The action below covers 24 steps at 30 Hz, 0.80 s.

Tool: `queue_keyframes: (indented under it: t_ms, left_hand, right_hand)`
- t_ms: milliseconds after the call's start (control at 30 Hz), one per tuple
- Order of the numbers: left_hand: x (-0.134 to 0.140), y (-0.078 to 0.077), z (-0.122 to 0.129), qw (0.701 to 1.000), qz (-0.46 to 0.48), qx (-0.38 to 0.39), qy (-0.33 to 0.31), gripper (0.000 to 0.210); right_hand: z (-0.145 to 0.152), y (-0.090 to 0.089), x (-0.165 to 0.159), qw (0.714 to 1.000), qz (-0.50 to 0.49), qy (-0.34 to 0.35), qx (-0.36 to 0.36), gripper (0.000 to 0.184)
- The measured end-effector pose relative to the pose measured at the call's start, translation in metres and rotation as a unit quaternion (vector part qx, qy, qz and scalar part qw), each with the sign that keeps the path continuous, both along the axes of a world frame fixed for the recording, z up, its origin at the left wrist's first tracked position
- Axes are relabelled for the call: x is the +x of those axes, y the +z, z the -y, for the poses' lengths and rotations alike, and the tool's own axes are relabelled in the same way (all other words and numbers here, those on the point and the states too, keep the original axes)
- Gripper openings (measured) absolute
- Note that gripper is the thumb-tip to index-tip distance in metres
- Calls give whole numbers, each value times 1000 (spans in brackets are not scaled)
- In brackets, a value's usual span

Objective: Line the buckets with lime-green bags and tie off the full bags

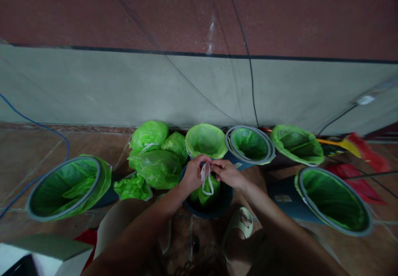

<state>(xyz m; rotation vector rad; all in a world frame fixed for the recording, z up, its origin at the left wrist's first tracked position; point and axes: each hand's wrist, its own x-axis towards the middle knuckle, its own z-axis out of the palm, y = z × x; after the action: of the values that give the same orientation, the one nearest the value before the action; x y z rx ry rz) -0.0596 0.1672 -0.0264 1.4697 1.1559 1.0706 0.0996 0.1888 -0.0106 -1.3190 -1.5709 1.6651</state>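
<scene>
My left hand (195,173) and my right hand (229,173) meet over a dark blue bin (209,214) between my feet. Both are closed, fingertips pinching a white drawstring (207,191) that hangs down in a loop. The string belongs to a green garbage bag (203,199), gathered up inside the bin. Its lower part is hidden by the bin's wall. Beside my left hand lie several filled green bags (157,168), one tied with white string. Just beyond my hands stands a bin lined with a light green bag (207,137).
Lined bins stand at the far left (32,209), back middle (228,141), back right (297,137) and right (367,222). A small open container of crumpled green plastic (132,187) is left. A red dustpan (357,182) and a broom (351,145) are right. Cables (251,81) hang along the wall (124,89).
</scene>
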Motion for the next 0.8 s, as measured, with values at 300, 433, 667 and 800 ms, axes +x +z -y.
queue_keyframes:
  t_ms: [300,433,667,800]
  left_hand:
    - [-4,-13,-2,998,-15,18,65,12]
    - [-2,-20,-6,996,22,-77,28,13]
    - [-6,-31,-6,986,-126,-93,51,13]
    - [-9,-36,-6,979,-165,-107,56,16]
  right_hand:
    - [-3,1,5,997,-14,-35,-69,25]
    - [-4,-5,6,998,36,-19,-47,13]
    - [-8,-8,13,898,404,38,171,16]
    - [-9,-10,22,878,445,91,152,25]
